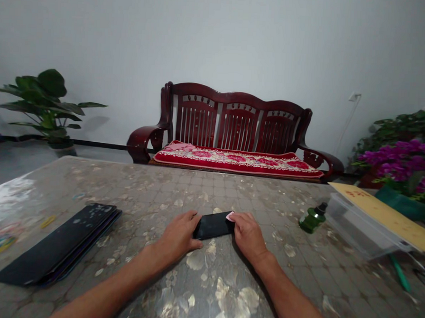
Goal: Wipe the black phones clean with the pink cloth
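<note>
A black phone [214, 225] lies flat, screen up, on the patterned table [206, 282] in front of me. My left hand [178, 234] rests on the table at the phone's left end, fingers curled against its edge. My right hand [247, 232] sits at the phone's right end. Its fingers press a small pink piece [230, 216] onto the phone's top right corner. Both forearms reach in from the bottom of the view.
A stack of flat black sheets [60, 243] lies at the left. A small green bottle [312, 219] lies on its side at the right, beside a clear plastic box [362, 226] with a yellow envelope [384, 215] on it. A green pen [399, 273] lies nearby. Behind the table stands a red wooden bench [235, 131].
</note>
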`<state>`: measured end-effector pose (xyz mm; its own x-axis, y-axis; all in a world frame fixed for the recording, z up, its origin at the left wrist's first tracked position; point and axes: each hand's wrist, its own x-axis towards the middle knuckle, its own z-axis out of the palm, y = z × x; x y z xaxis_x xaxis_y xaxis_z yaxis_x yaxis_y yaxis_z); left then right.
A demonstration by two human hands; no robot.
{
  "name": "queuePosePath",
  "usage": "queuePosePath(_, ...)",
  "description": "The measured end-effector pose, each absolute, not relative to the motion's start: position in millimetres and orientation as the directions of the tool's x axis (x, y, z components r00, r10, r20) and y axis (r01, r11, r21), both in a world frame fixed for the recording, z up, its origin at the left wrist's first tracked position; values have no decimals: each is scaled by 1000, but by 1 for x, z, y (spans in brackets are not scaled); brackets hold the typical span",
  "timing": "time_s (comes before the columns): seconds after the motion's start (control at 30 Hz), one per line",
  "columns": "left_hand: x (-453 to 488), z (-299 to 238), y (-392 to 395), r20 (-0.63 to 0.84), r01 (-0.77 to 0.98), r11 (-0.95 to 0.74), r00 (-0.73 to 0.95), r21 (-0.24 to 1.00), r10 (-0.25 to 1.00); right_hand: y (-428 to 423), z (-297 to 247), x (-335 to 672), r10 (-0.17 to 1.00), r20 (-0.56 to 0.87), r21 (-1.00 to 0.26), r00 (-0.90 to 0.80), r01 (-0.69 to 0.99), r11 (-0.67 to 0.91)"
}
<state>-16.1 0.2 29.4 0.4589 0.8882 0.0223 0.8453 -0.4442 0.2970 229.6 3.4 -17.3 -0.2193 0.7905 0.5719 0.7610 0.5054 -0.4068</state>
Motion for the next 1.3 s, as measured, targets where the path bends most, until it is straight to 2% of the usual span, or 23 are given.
queuePosePath(0.2,-21,14,3,15,811,-446,476,379,879,-7,-7,211,823,488,-278,-290,842,462)
queuePosePath(0.4,-25,6,5,44,794,-451,476,408,878,-11,-6,194,784,454,-208,-424,805,556)
queuePosePath(0.63,-21,13,0,52,786,-497,516,368,855,9,-1,204,870,408,-174,-276,912,371)
queuePosePath(0.9,-20,15,-1,66,781,-529,540,334,839,7,-7,179,778,436,-194,-452,797,572)
queuePosePath(1.13,-18,17,-2,50,793,-532,544,296,838,14,-6,209,845,436,-152,-309,900,408)
queuePosePath(1.3,-18,17,-2,52,793,-531,543,299,838,-4,-12,196,799,456,-140,-393,854,501)
